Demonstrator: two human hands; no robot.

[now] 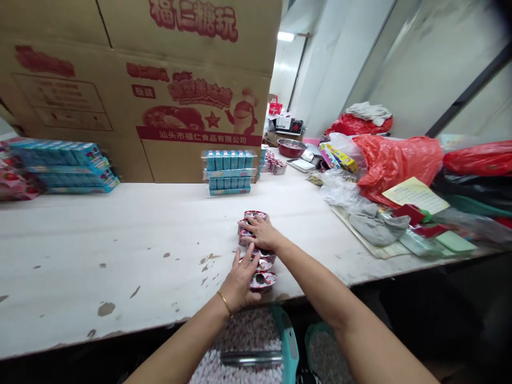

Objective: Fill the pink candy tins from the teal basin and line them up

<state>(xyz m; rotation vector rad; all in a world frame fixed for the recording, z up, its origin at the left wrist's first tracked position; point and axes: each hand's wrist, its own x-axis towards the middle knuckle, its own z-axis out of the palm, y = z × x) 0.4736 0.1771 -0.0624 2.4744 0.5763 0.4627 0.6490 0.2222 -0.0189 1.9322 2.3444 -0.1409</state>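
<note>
Small red-and-white oval packs (263, 279), each with a dark round spot, stand in a row near the table's front edge. My left hand (239, 280) lies along the left side of the near packs, its fingers stretched and apart, touching them. Over the far packs (255, 214) rests my right hand (262, 233), with spread fingers reaching across their tops. Neither hand is wrapped round a pack. The hands hide part of the row's middle.
A large printed cardboard box (192, 160) stands at the back. Before it are blue packs in clear trays (230, 173), with more blue packs (68, 165) at left. Red bags (396, 160) and cloths crowd the right. Below the edge sits a teal-rimmed tub (288, 341) of small pieces.
</note>
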